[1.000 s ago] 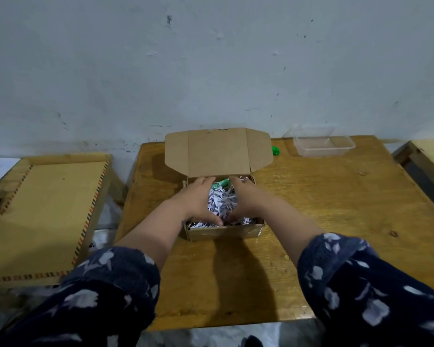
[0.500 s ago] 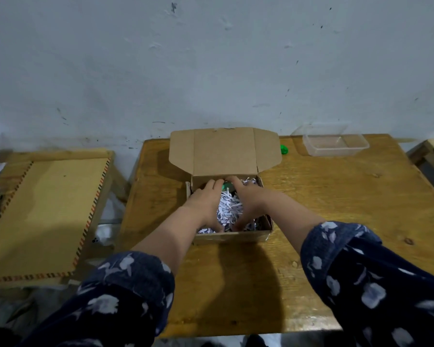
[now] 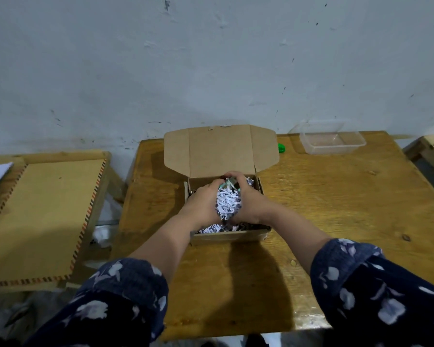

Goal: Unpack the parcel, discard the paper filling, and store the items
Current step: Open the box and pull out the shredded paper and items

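Head view. A small corrugated cardboard box (image 3: 227,235) sits on a varnished plywood table (image 3: 336,196), its tabbed lid (image 3: 221,149) folded back upright toward a scuffed, pale painted wall (image 3: 211,58). Inside the box, the left hand (image 3: 201,206) and right hand (image 3: 251,204) cup a clump of white shredded paper filling (image 3: 228,205) between them, fingers curled round it from either side; the clump is raised above the loose shreds remaining along the near inner wall. A green-and-white item (image 3: 229,184) shows at the top of the clump, between the fingertips; its form cannot be told. Both forearms emerge from dark blue sleeves (image 3: 376,291) printed with pale leaf shapes. At the far right of the table stands a clear rectangular plastic container (image 3: 332,141), and between it and the lid lies a small round green cap (image 3: 281,148). To the left, apart from the table, stands a lower wooden surface (image 3: 40,216) edged with a striped inlay border.
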The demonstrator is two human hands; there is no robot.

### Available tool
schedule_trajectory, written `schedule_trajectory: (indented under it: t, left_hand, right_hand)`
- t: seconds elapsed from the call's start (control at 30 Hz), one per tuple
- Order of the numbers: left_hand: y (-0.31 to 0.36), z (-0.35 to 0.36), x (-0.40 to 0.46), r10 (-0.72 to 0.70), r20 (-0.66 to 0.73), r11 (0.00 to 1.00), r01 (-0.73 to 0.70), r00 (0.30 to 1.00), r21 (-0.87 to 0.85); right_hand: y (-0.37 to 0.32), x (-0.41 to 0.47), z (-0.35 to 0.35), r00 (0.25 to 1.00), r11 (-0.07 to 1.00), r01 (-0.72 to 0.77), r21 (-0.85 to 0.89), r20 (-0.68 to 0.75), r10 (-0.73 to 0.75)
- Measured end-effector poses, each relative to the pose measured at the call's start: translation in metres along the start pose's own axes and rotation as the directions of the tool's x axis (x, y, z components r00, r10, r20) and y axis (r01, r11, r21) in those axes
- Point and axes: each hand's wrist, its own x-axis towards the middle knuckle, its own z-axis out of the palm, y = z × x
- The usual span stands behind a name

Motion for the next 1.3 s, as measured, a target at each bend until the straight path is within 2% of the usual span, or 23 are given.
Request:
schedule_trajectory:
  t: [0.13, 0.37, 0.57, 0.77, 1.07, 1.3]
  left_hand:
    - [0.001, -0.003, -0.004, 0.025, -0.025, 0.998, -0.026, 0.999, -0.063]
    - [0.004, -0.028, -0.011, 0.101, -0.146, 0.974, -0.128, 0.984, -0.186]
    - [0.029, -0.056, -0.009, 0.183, -0.186, 0.97, -0.208, 0.965, -0.124]
    - [0.076, -0.071, -0.006, 0.309, -0.235, 0.941, -0.331, 0.922, -0.062]
    - [0.182, -0.008, 0.026, 0.435, -0.163, 0.886, -0.453, 0.886, -0.1]
    - [0.238, 0.09, 0.061, 0.395, -0.099, 0.901, -0.406, 0.913, -0.155]
  right_hand:
    - [0.001, -0.004, -0.002, 0.996, 0.994, 0.068, 0.086, -0.066, -0.063]
    - [-0.015, -0.016, -0.016, 0.973, 0.959, 0.192, 0.208, -0.166, -0.159]
    - [-0.039, -0.033, -0.04, 0.949, 0.936, 0.266, 0.23, -0.231, -0.213]
    - [-0.041, -0.066, -0.076, 0.898, 0.929, 0.323, 0.182, -0.37, -0.24]
    - [0.033, -0.135, -0.146, 0.872, 0.95, 0.242, 0.199, -0.474, -0.123]
    - [0.132, -0.158, -0.187, 0.918, 0.972, 0.101, 0.212, -0.396, -0.009]
